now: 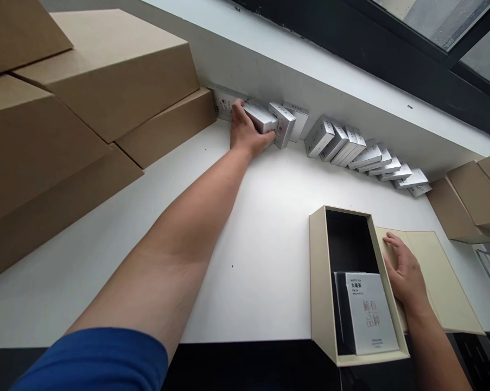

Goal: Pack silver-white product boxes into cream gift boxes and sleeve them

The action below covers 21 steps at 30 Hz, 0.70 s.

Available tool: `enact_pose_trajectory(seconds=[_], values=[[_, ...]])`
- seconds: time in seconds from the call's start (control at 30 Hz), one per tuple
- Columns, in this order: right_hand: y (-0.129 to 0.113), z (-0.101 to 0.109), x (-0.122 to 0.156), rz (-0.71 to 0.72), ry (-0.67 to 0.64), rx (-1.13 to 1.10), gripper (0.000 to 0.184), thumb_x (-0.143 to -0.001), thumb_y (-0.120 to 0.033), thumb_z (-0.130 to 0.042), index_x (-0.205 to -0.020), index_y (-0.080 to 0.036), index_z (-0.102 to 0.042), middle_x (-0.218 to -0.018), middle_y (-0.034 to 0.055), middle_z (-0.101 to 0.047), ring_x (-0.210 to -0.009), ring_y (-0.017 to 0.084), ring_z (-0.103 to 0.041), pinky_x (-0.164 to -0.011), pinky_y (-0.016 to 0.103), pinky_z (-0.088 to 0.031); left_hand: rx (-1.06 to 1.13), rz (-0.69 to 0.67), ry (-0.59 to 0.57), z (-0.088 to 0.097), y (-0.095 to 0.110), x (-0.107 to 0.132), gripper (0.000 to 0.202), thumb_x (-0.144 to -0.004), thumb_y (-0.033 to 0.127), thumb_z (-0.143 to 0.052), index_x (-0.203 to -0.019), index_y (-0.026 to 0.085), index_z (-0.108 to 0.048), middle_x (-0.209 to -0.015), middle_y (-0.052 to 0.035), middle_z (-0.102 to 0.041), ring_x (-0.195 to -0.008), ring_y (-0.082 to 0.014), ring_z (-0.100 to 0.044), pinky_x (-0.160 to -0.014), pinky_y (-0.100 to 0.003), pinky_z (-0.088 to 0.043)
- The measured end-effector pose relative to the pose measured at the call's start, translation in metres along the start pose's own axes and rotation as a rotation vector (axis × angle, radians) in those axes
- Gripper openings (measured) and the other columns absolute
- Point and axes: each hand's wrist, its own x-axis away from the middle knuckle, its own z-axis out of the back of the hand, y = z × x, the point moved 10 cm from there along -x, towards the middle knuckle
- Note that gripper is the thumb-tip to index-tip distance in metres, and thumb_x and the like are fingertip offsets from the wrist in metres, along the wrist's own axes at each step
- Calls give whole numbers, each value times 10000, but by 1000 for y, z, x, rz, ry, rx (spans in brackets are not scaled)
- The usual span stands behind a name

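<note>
My left hand (247, 132) reaches to the wall, its thumb and fingers spanning small white tea boxes (260, 117); how many it grips I cannot tell. Just to their right, another white tea box (284, 124) stands upright against the wall. A cream gift box (318, 277) lies with its black inside facing up, and a white tea box (373, 315) with dark sides fills its near half. Beside its right wall, my right hand (405, 271) rests with fingers apart on the folded-out cream lid (436, 277). Nothing shows in that hand.
Large brown cartons (118, 81) are stacked at the left, and more brown cartons (472, 201) stand at the far right. Several white tea boxes (346, 145) lean in a row along the wall. The white table (245, 228) ends at a dark front edge.
</note>
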Motion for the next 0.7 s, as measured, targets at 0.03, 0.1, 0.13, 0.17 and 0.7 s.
enact_pose_trajectory(seconds=[0.03, 0.1, 0.13, 0.17, 0.7], values=[[-2, 0, 0, 17, -5, -13, 517, -967, -648, -553, -1272, -246, -664, -1539, 162, -661, -1442, 432, -616, -1201, 705, -480, 47, -10, 3, 0, -1, -4, 1103, -676, 553, -968, -1524, 210, -352, -1620, -106, -363, -1603, -289, -163, -1314, -471, -130], [-5, 0, -1, 35, -17, -41, 500, -954, -637, -581, -1256, -248, -668, -1541, 161, -661, -1463, 433, -600, -1215, 715, -464, 126, -22, -1, 0, -2, -9, 1130, -700, 650, -933, -1538, 189, -331, -1636, -82, -372, -1622, -259, -59, -1302, -458, -63], [-5, -1, -1, 35, -22, -52, 489, -951, -627, -591, -1251, -250, -669, -1543, 158, -661, -1470, 432, -595, -1219, 718, -458, 146, -21, 3, 1, -2, -9, 1163, -685, 663, -942, -1542, 190, -314, -1644, -79, -370, -1618, -254, -75, -1300, -458, -69], [-5, -1, -1, 32, -25, -59, 479, -948, -617, -600, -1248, -251, -670, -1545, 155, -661, -1474, 430, -592, -1223, 722, -453, 151, -21, 19, 2, -1, -8, 1206, -648, 648, -972, -1542, 197, -299, -1649, -85, -363, -1606, -256, -129, -1304, -460, -95], [-8, 1, -4, 46, 7, -88, 429, -934, -571, -653, -1208, -242, -685, -1480, 149, -695, -1389, 382, -639, -1184, 656, -477, 55, 24, -120, -11, -3, -6, 1119, -522, 427, -1008, -1438, 310, -376, -1573, -123, -492, -1454, -323, -504, -1229, -492, -387]])
